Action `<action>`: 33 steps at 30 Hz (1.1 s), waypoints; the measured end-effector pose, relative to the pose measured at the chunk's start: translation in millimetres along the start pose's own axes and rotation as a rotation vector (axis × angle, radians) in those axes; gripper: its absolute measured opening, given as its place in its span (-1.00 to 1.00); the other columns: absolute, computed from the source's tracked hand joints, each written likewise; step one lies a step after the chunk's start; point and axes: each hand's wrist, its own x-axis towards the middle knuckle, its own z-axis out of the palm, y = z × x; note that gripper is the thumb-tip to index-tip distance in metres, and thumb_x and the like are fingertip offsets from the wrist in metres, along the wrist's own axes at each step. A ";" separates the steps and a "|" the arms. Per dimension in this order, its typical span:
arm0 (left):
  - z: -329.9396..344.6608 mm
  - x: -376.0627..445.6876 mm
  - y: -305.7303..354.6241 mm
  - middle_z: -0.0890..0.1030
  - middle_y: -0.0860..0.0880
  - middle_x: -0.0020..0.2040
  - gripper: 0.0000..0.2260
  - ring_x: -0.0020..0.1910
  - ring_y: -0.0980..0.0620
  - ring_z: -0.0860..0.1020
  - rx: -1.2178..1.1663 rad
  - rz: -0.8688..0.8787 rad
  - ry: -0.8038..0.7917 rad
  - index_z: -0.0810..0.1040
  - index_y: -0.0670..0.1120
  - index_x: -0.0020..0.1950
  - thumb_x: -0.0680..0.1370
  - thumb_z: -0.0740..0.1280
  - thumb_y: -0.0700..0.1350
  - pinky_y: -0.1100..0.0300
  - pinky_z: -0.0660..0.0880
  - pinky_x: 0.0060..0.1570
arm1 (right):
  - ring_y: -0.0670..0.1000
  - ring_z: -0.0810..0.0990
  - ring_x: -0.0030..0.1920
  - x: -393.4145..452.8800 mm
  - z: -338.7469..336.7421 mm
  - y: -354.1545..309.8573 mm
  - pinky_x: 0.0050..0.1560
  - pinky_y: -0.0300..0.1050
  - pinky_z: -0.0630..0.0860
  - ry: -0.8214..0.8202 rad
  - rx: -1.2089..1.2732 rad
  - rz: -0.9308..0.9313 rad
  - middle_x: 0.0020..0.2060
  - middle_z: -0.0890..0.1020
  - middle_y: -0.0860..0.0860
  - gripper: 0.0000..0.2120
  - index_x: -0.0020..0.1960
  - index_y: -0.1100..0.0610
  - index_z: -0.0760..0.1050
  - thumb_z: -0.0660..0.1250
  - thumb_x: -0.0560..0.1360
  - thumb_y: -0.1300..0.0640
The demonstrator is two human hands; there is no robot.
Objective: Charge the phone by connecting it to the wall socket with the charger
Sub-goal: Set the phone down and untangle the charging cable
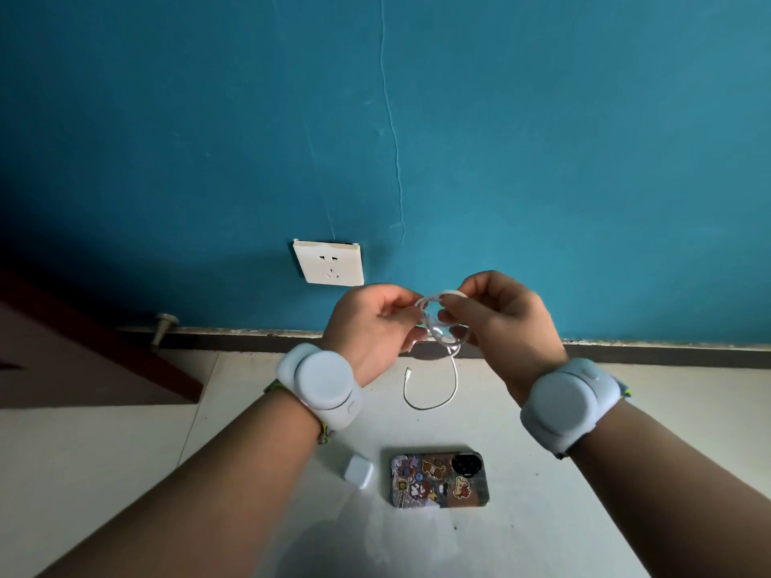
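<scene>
left hand (375, 323) and right hand (498, 317) raised together, fingers (448, 314) curled, pinching

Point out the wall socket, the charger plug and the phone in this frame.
Socket (328, 262): head view, middle of its white faceplate.
Plug (358, 470): head view, top face of the white block on the floor.
Phone (439, 480): head view, middle of its stickered back.

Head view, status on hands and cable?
Left hand, right hand both gripping coiled cable. Adapter, phone on floor. Socket unobstructed.

A teal wall (542, 160) with a thin crack (394, 152) meets pale floor tiles (584, 515); a dark wooden door (83, 348) stands left.
</scene>
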 end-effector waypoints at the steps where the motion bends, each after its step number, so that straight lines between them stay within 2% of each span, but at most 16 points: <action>1: -0.8 0.4 -0.1 0.68 -0.18 -0.21 -0.87 -0.22 -0.15 0.69 -0.003 -0.011 0.020 0.63 -0.09 -0.17 0.55 0.37 -0.26 -0.05 0.62 -0.09 | 0.20 0.58 -0.27 1.5 -0.2 -1.0 -0.12 0.09 0.54 0.015 0.073 0.025 -0.35 0.67 0.07 -0.88 -0.32 -0.01 0.56 0.46 0.37 0.10; 4: -3.3 0.6 0.7 0.66 -0.13 -0.25 -0.87 -0.31 -0.06 0.67 -0.035 -0.054 0.034 0.62 -0.13 -0.15 0.55 0.34 -0.29 0.07 0.63 -0.18 | 0.10 0.54 -0.30 6.4 -3.5 -1.4 -0.13 0.10 0.50 0.045 0.075 0.028 -0.34 0.69 0.07 -0.91 -0.33 -0.01 0.55 0.44 0.33 0.10; 7: -3.1 0.3 0.3 0.68 -0.13 -0.27 -0.89 -0.32 -0.03 0.68 -0.025 -0.089 0.038 0.63 -0.14 -0.16 0.53 0.34 -0.29 0.10 0.63 -0.21 | 0.24 0.62 -0.24 7.0 -4.2 1.1 -0.03 0.20 0.59 0.036 0.011 0.040 -0.34 0.69 0.09 -0.92 -0.22 0.02 0.53 0.41 0.31 0.13; 8: -2.9 -0.1 0.1 0.68 -0.13 -0.26 -0.90 -0.32 -0.03 0.68 -0.019 -0.093 0.041 0.63 -0.14 -0.16 0.52 0.35 -0.28 0.10 0.63 -0.21 | 0.20 0.64 -0.23 6.8 -4.8 2.8 -0.05 0.18 0.61 0.022 -0.043 0.020 -0.33 0.69 0.08 -0.89 -0.17 -0.01 0.54 0.40 0.34 0.16; 10: -2.4 0.2 -1.0 0.69 -0.15 -0.27 -0.90 -0.32 -0.05 0.68 -0.003 -0.090 0.042 0.63 -0.13 -0.19 0.51 0.37 -0.25 0.06 0.64 -0.19 | 0.02 0.62 -0.27 5.3 -6.2 4.7 -0.13 0.01 0.58 -0.010 -0.207 -0.081 -0.28 0.68 0.01 -0.82 -0.09 -0.09 0.56 0.37 0.41 0.19; 13: -2.6 0.4 -2.1 0.70 -0.18 -0.27 -0.89 -0.24 -0.19 0.70 0.035 -0.081 0.044 0.63 -0.10 -0.24 0.50 0.41 -0.19 -0.09 0.64 -0.12 | -0.14 0.60 -0.21 -1.2 -6.9 1.8 -0.10 -0.18 0.54 -0.059 -0.406 -0.246 -0.12 0.65 -0.15 -0.71 -0.03 -0.17 0.58 0.31 0.40 0.20; 16: -2.6 -0.3 -2.0 0.71 -0.16 -0.28 -0.88 -0.19 -0.24 0.69 0.083 -0.067 0.031 0.63 -0.07 -0.28 0.47 0.44 -0.16 -0.15 0.64 -0.07 | -0.18 0.59 -0.14 -7.0 -4.9 0.2 -0.05 -0.34 0.50 -0.117 -0.510 -0.346 -0.06 0.65 -0.15 -0.70 0.06 -0.09 0.63 0.36 0.40 0.21; 18: -1.3 -1.6 -1.4 0.71 -0.13 -0.30 -0.88 -0.23 -0.15 0.71 0.102 -0.057 0.007 0.63 -0.06 -0.28 0.47 0.44 -0.17 -0.13 0.65 -0.08 | -0.19 0.59 -0.15 -7.5 -4.0 1.0 -0.10 -0.46 0.43 -0.135 -0.572 -0.384 -0.09 0.66 -0.12 -0.76 0.04 -0.03 0.66 0.41 0.41 0.18; 21: 0.8 -2.8 -1.3 0.71 -0.13 -0.28 -0.88 -0.26 -0.08 0.70 0.108 -0.049 -0.022 0.64 -0.06 -0.26 0.49 0.44 -0.20 -0.13 0.64 -0.06 | -0.11 0.59 -0.20 -5.1 -4.0 3.7 -0.13 -0.33 0.46 -0.113 -0.629 -0.399 -0.17 0.65 -0.09 -0.85 -0.02 -0.01 0.69 0.44 0.44 0.17; 23: 1.6 -3.0 -1.3 0.71 -0.16 -0.26 -0.89 -0.24 -0.13 0.70 0.104 -0.047 -0.028 0.64 -0.07 -0.23 0.50 0.44 -0.19 -0.14 0.64 -0.05 | -0.15 0.59 -0.22 -3.2 -5.0 5.0 -0.14 -0.28 0.48 -0.080 -0.615 -0.364 -0.20 0.65 -0.12 -0.88 -0.06 -0.02 0.68 0.43 0.45 0.15; 25: 1.4 -1.9 -1.3 0.70 -0.17 -0.26 -0.89 -0.20 -0.19 0.70 0.107 -0.047 -0.013 0.63 -0.07 -0.22 0.51 0.43 -0.18 -0.12 0.65 -0.06 | -0.24 0.57 -0.27 -1.3 -5.5 5.3 -0.20 -0.39 0.44 -0.045 -0.556 -0.323 -0.26 0.65 -0.19 -0.90 -0.11 -0.06 0.65 0.42 0.46 0.13; 27: 0.6 -0.5 -2.0 0.70 -0.16 -0.25 -0.88 -0.24 -0.13 0.70 0.108 -0.056 0.002 0.62 -0.07 -0.22 0.52 0.42 -0.18 -0.09 0.65 -0.08 | -0.25 0.57 -0.30 -0.1 -5.2 4.2 -0.26 -0.46 0.40 -0.009 -0.470 -0.275 -0.31 0.65 -0.21 -0.91 -0.14 -0.07 0.62 0.41 0.46 0.12; 31: -0.3 0.5 -3.1 0.67 -0.16 -0.21 -0.88 -0.18 -0.15 0.70 0.057 -0.102 0.019 0.59 -0.10 -0.19 0.55 0.39 -0.18 -0.11 0.64 -0.06 | -0.08 0.64 -0.26 2.2 -3.6 1.5 -0.18 -0.21 0.53 0.039 -0.298 -0.182 -0.32 0.69 -0.07 -0.88 -0.17 -0.05 0.59 0.39 0.47 0.16; 33: -1.4 0.3 -1.7 0.68 -0.17 -0.16 -0.91 -0.18 -0.11 0.68 -0.002 -0.140 0.025 0.59 -0.15 -0.14 0.57 0.36 -0.20 -0.09 0.65 -0.04 | -0.10 0.67 -0.27 2.7 -2.0 -0.4 -0.13 -0.15 0.57 0.042 -0.174 -0.133 -0.33 0.70 -0.05 -0.87 -0.17 -0.02 0.59 0.38 0.48 0.20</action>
